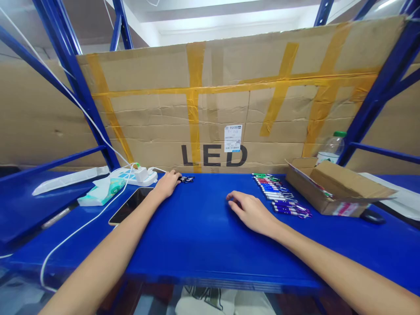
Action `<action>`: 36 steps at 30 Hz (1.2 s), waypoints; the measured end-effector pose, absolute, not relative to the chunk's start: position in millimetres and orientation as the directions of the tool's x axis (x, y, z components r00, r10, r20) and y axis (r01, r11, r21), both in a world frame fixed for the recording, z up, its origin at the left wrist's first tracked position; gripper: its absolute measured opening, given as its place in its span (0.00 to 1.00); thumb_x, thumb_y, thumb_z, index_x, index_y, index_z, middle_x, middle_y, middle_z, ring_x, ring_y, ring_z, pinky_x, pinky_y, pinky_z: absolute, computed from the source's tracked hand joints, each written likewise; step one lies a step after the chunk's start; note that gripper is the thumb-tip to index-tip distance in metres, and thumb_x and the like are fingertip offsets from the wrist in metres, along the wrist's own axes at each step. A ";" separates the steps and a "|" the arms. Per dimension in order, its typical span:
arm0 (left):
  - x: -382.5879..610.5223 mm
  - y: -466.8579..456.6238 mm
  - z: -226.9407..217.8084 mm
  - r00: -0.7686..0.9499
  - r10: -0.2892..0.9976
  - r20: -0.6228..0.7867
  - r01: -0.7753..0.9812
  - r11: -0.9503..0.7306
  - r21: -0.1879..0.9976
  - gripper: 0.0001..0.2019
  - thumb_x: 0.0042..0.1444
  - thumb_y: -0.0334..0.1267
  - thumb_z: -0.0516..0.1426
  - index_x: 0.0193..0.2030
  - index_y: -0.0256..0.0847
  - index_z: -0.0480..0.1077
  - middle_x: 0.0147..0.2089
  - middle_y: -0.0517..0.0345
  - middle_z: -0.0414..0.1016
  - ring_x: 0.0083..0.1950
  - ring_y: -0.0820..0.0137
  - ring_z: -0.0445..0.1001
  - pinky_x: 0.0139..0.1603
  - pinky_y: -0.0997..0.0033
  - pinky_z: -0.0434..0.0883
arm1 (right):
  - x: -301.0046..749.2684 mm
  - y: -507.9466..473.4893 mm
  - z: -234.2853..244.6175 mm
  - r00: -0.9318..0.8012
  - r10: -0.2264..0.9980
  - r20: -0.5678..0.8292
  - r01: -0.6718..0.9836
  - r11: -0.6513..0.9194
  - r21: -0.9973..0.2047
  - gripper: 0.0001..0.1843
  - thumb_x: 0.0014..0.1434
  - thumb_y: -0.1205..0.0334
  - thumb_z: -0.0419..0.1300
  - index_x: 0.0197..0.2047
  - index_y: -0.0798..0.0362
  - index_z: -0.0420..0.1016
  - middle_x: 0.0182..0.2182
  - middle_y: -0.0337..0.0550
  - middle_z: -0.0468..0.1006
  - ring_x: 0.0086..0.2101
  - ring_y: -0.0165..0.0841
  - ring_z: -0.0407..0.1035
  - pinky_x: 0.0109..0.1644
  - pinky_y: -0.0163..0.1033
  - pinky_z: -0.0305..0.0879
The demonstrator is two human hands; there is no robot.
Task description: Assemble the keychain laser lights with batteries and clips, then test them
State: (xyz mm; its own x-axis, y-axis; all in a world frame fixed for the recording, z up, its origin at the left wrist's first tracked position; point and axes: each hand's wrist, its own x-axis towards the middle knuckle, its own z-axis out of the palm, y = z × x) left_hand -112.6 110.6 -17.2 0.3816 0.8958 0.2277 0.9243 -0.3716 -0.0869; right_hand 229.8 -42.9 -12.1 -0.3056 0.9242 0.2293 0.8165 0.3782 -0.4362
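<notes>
Single head-worn view: looks forward and slightly down from just above the blue counter's (pixel 197 240) near edge, facing upright cardboard (pixel 157 118).

This looks like a workshop or a storeroom; which of the two cannot be told. The blue desk (pixel 197 236) stands between blue metal rack posts (pixel 82 92), and a large cardboard sheet (pixel 157 118), crossed with yellow tape (pixel 194 105) and printed LED, walls off its far edge. A power strip (pixel 133 176) sits near the far left corner; toward the far right, a row of pens (pixel 277 194) lies beside an open carton (pixel 315 197).
</notes>
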 end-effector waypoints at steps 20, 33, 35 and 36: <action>-105.9 115.5 -22.9 0.316 0.900 0.300 0.947 -0.319 -0.040 0.16 0.73 0.34 0.51 0.58 0.40 0.77 0.61 0.43 0.80 0.60 0.52 0.80 0.60 0.58 0.75 | 229.4 -43.7 -14.7 -0.389 0.894 0.221 0.806 0.447 -0.388 0.12 0.75 0.59 0.52 0.52 0.49 0.77 0.51 0.47 0.85 0.50 0.45 0.79 0.52 0.46 0.68; -109.5 120.3 -26.5 0.319 0.894 0.315 0.945 -0.325 -0.035 0.17 0.71 0.31 0.50 0.58 0.38 0.77 0.61 0.42 0.81 0.63 0.53 0.79 0.64 0.58 0.73 | 230.2 -46.7 -12.7 -0.404 0.890 0.211 0.802 0.455 -0.386 0.12 0.75 0.60 0.54 0.54 0.50 0.77 0.52 0.47 0.85 0.50 0.45 0.79 0.51 0.46 0.69; -110.0 120.9 -27.2 0.322 0.893 0.316 0.944 -0.328 -0.033 0.17 0.71 0.31 0.50 0.58 0.38 0.77 0.60 0.42 0.81 0.62 0.52 0.79 0.65 0.57 0.73 | 229.8 -46.8 -11.7 -0.405 0.891 0.206 0.806 0.454 -0.379 0.11 0.75 0.60 0.54 0.54 0.50 0.77 0.52 0.48 0.85 0.50 0.45 0.79 0.51 0.45 0.69; -110.1 121.1 -27.3 0.323 0.892 0.315 0.943 -0.330 -0.034 0.18 0.71 0.31 0.50 0.58 0.38 0.77 0.60 0.42 0.81 0.62 0.52 0.79 0.65 0.57 0.73 | 229.6 -46.8 -11.3 -0.403 0.892 0.205 0.808 0.452 -0.377 0.11 0.75 0.60 0.54 0.54 0.50 0.77 0.52 0.48 0.85 0.50 0.45 0.79 0.51 0.45 0.69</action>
State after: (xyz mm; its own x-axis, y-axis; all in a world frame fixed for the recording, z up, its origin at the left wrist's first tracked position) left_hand -110.1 121.1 -27.3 0.3232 0.8922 0.3155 0.9435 -0.3297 -0.0343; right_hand 229.6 -46.8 -11.3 -0.4031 0.8919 0.2049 0.8084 0.4520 -0.3770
